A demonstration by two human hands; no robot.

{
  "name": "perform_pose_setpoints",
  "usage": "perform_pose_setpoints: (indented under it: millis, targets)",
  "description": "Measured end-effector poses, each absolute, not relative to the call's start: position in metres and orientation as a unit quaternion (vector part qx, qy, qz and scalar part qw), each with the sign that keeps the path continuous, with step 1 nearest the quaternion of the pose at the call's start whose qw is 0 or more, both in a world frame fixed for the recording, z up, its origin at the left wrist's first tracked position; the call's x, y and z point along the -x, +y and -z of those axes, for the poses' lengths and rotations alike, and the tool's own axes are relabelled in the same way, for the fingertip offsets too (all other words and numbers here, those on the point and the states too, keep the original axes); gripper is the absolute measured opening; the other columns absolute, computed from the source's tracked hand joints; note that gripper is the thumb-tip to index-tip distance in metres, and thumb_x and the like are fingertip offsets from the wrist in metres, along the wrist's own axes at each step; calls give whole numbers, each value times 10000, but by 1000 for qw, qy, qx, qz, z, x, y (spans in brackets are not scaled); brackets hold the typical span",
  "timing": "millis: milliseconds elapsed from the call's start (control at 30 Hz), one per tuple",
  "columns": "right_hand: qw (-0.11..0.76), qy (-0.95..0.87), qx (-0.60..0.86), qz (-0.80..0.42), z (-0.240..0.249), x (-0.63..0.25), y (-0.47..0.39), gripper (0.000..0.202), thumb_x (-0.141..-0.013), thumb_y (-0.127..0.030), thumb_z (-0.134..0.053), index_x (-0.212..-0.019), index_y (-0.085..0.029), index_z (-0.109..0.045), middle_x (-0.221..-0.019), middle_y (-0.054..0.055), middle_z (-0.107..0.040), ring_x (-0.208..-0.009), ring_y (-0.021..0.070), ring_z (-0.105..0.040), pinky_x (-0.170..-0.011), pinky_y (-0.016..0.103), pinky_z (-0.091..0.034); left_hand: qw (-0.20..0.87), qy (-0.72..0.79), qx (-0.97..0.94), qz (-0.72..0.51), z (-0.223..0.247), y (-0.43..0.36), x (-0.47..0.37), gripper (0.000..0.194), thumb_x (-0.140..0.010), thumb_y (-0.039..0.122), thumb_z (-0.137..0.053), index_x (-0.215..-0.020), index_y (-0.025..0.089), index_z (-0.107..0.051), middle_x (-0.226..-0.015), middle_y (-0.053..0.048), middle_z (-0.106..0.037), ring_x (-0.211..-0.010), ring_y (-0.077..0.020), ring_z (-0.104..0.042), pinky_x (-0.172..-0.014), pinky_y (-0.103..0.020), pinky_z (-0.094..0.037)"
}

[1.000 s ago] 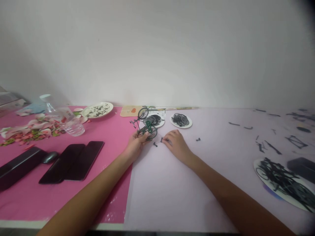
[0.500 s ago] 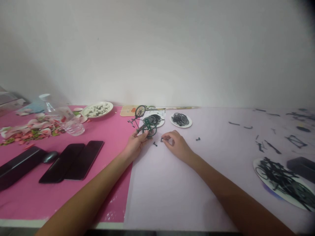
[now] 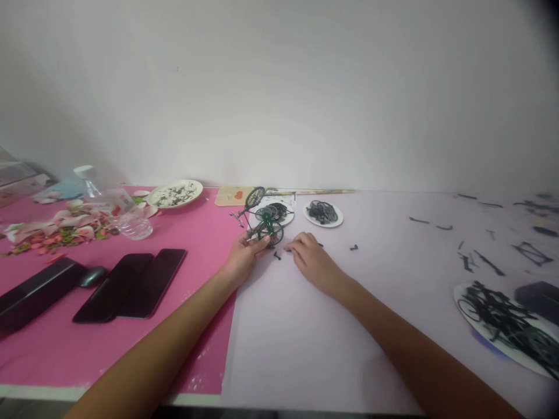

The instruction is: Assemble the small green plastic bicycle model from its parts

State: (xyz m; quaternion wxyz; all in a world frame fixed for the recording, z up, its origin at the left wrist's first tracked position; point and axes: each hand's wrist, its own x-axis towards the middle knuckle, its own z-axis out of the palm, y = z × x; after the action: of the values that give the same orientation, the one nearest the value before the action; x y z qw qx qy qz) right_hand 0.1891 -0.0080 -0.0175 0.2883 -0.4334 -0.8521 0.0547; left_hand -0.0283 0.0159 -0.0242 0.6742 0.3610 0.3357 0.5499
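A small green model bicycle (image 3: 261, 221) stands tilted on the pale table, its front wheel raised toward the wall. My left hand (image 3: 241, 258) grips it at the rear wheel. My right hand (image 3: 309, 258) rests on the table just right of the bicycle, fingers curled over a tiny black part; whether it pinches that part I cannot tell. Another small black part (image 3: 276, 255) lies between my hands, and one more (image 3: 353, 247) lies to the right.
Two small white plates (image 3: 324, 213) of black parts sit behind the bicycle. A plate of black frames (image 3: 506, 320) lies at right with scattered black pieces. On the pink mat are two phones (image 3: 131, 283), a mouse (image 3: 91, 276), a bottle (image 3: 114, 202) and a dish (image 3: 174, 194).
My left hand lifted and tilted the bicycle, then set it lower again. My right hand shifted slightly left with fingers closing over a small black part.
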Motion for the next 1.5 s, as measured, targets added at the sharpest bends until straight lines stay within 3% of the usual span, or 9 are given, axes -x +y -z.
perform_pose_setpoints:
  millis: [267, 400, 567, 700, 1133, 1500]
  targets:
    - [388, -793, 440, -165, 15, -182, -15, 118, -923, -138, -600, -973, -214, -675, -930, 40, -681, -884, 199, -616, -843, 347, -500, 662, 351, -361, -555, 25, 15, 26, 452, -677, 296, -944, -1022, 146, -693, -1037, -86, -761, -993, -219, -721, -961, -416, -568]
    - [431, -734, 469, -236, 16, -175, -17, 52, -899, -248, -671, -914, -214, -707, -875, 23, -717, -767, 170, -632, -733, 306, -499, 654, 354, -379, -551, 26, 14, 25, 470, -687, 338, -938, -1042, 147, -697, -1056, -99, -766, -1011, -233, -725, -976, -434, -573]
    - [467, -651, 481, -355, 16, -168, -19, 201, -891, -401, -704, -851, -205, -720, -839, 24, -719, -797, 178, -651, -711, 291, -503, 637, 362, -420, -535, 26, 10, 23, 469, -717, 377, -918, -1060, 133, -710, -1042, -116, -782, -964, -237, -743, -964, -438, -591]
    - [457, -608, 481, -436, 18, -169, -17, 308, -864, -506, -723, -878, -199, -722, -710, 0, -641, -651, 150, -572, -564, 261, -453, 636, 351, -447, -521, 25, 8, 22, 478, -737, 391, -903, -1084, 130, -702, -1042, -125, -790, -938, -244, -756, -956, -445, -595]
    - [465, -582, 465, -479, 26, -171, -10, 362, -843, -537, -752, -887, -179, -724, -691, -21, -592, -586, 105, -454, -544, 246, -354, 638, 350, -470, -500, 21, 4, 19, 498, -760, 436, -877, -1097, 129, -676, -1062, -130, -778, -966, -248, -743, -937, -445, -601]
    - [465, -592, 471, -460, 28, -171, -8, 359, -845, -537, -745, -909, -185, -731, -781, 10, -674, -688, 142, -562, -632, 259, -438, 636, 363, -463, -499, 20, 3, 19, 482, -750, 414, -887, -1082, 132, -681, -1041, -122, -768, -943, -234, -731, -915, -433, -606]
